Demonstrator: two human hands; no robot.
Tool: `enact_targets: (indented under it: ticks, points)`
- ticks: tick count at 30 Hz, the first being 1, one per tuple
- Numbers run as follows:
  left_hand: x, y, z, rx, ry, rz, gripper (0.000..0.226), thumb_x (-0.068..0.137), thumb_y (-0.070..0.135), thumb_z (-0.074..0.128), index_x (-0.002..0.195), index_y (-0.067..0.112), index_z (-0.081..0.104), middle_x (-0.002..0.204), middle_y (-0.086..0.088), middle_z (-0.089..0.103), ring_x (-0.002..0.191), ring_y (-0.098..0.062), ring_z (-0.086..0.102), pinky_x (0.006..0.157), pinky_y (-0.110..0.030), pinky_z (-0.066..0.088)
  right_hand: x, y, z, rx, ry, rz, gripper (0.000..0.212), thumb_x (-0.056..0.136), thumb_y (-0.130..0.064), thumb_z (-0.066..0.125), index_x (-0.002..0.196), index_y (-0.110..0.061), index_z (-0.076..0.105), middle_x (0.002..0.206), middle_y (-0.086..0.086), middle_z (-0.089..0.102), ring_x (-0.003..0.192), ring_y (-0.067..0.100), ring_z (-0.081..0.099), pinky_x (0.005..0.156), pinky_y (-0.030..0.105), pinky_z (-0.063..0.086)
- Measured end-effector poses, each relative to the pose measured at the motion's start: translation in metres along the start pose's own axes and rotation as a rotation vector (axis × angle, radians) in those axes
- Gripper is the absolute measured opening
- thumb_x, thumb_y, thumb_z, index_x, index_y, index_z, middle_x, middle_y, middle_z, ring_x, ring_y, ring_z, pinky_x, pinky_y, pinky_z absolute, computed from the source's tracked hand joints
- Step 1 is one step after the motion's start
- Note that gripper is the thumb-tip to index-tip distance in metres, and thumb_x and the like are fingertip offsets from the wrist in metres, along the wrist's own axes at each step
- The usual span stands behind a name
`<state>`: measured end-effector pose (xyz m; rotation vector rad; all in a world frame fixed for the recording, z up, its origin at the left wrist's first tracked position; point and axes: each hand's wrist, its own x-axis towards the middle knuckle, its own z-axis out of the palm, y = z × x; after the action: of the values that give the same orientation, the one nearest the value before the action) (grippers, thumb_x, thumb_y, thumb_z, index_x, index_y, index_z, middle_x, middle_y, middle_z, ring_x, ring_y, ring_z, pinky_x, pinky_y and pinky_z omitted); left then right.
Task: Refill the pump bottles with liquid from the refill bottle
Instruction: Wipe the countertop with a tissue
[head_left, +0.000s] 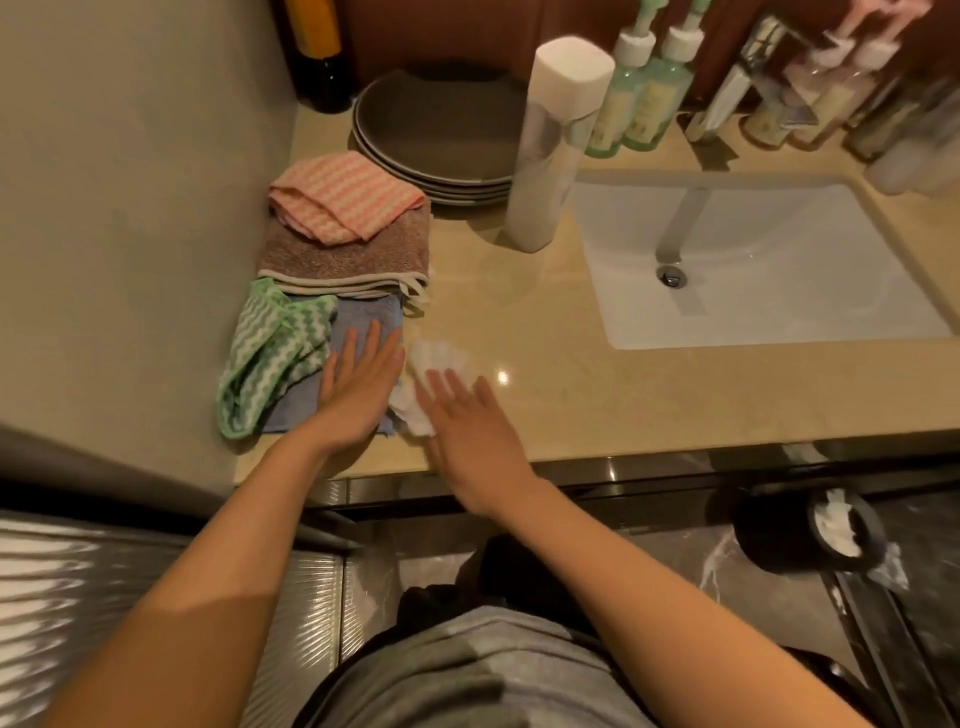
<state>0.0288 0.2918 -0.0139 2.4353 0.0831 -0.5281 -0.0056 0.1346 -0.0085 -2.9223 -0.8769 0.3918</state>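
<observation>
Wiping up seems the step in hand: the left hand (358, 395) lies flat on the blue cloth (366, 312), the right hand (467, 436) spreads open over a crumpled tissue (441, 356), and next calls for reaching the refill bottle (558, 140) beside the pump bottles (644, 88).

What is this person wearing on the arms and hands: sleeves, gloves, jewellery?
Both forearms are bare, with no sleeves in view. The left hand and right hand have no gloves, and no rings, watch or bracelets show. A grey garment covers the torso.
</observation>
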Motion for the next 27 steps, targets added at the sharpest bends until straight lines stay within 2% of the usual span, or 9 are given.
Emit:
enact_targets:
  ticks: [3,5,8,12,15,17,20,23,27]
  points:
    - [0.0,0.0,0.001,0.025,0.021,0.012,0.052,0.098,0.048,0.008,0.148,0.035,-0.002,0.154,0.014,-0.017,0.14,-0.007,-0.02,0.114,-0.032,-0.013,-0.025,-0.011,0.015,0.02,0.031,-0.109,0.054,0.094,-0.028,0.03,0.144,-0.01,0.034,0.15,0.011,0.035,0.139,0.026,0.031,0.113,0.05,0.019]
    - [-0.001,0.001,0.0,-0.011,0.017,0.018,0.053,0.097,0.048,0.008,0.148,0.035,-0.001,0.154,0.015,-0.017,0.14,-0.007,-0.02,0.114,-0.031,-0.013,-0.048,0.004,0.022,-0.021,0.028,-0.11,0.056,0.091,-0.031,0.027,0.143,-0.014,0.039,0.147,0.006,0.041,0.136,0.022,0.037,0.113,0.048,0.02]
    - [-0.002,0.001,-0.002,-0.037,0.005,0.027,0.052,0.098,0.045,0.008,0.148,0.034,0.001,0.155,0.013,-0.015,0.141,-0.007,-0.019,0.113,-0.03,-0.011,-0.084,0.037,0.024,-0.048,0.071,-0.048,0.054,0.092,-0.032,0.03,0.144,-0.016,0.035,0.149,0.003,0.038,0.137,0.018,0.035,0.113,0.045,0.015]
    - [-0.003,0.002,-0.002,-0.001,0.027,0.041,0.051,0.1,0.041,0.01,0.149,0.031,0.002,0.155,0.012,-0.014,0.141,-0.008,-0.019,0.113,-0.03,-0.011,-0.124,0.084,0.024,-0.039,0.081,0.16,0.053,0.098,-0.034,0.024,0.148,-0.02,0.026,0.151,-0.001,0.027,0.139,0.017,0.029,0.112,0.043,0.01]
    - [-0.004,0.002,-0.001,0.04,0.038,0.039,0.051,0.099,0.042,0.01,0.149,0.03,0.002,0.155,0.012,-0.015,0.141,-0.009,-0.019,0.113,-0.029,-0.011,-0.136,0.118,0.019,-0.018,0.074,0.348,0.057,0.095,-0.039,0.009,0.15,-0.026,0.007,0.155,-0.004,0.014,0.143,0.013,0.011,0.116,0.041,-0.003]
    - [-0.003,0.003,0.0,0.063,0.04,0.035,0.053,0.099,0.042,0.01,0.149,0.029,0.001,0.155,0.011,-0.015,0.141,-0.01,-0.019,0.113,-0.03,-0.011,-0.131,0.127,0.016,0.018,0.092,0.472,0.06,0.092,-0.039,0.002,0.15,-0.024,0.003,0.157,-0.002,0.011,0.143,0.011,0.001,0.114,0.044,-0.006]
    - [-0.001,0.003,0.002,0.123,0.051,0.018,0.052,0.099,0.042,0.01,0.149,0.029,0.001,0.155,0.009,-0.016,0.141,-0.011,-0.019,0.113,-0.031,-0.01,-0.109,0.111,0.012,0.046,0.081,0.601,0.053,0.101,-0.03,0.015,0.151,-0.016,0.004,0.159,0.003,0.004,0.146,0.018,0.0,0.115,0.047,-0.002]
    - [-0.001,0.002,0.003,0.144,0.065,0.013,0.052,0.099,0.043,0.01,0.149,0.03,0.001,0.155,0.01,-0.015,0.141,-0.011,-0.018,0.113,-0.032,-0.01,-0.09,0.079,0.011,0.048,0.093,0.497,0.053,0.101,-0.029,0.017,0.151,-0.014,0.006,0.159,0.005,0.006,0.146,0.023,0.002,0.115,0.048,-0.002]
    - [0.0,0.001,0.004,0.142,0.074,0.004,0.052,0.099,0.043,0.012,0.149,0.031,0.001,0.155,0.011,-0.014,0.141,-0.01,-0.018,0.113,-0.032,-0.01,-0.085,0.044,0.02,0.045,0.098,0.199,0.062,0.092,-0.034,0.011,0.147,-0.012,0.028,0.153,0.008,0.028,0.142,0.026,0.023,0.112,0.047,0.004]
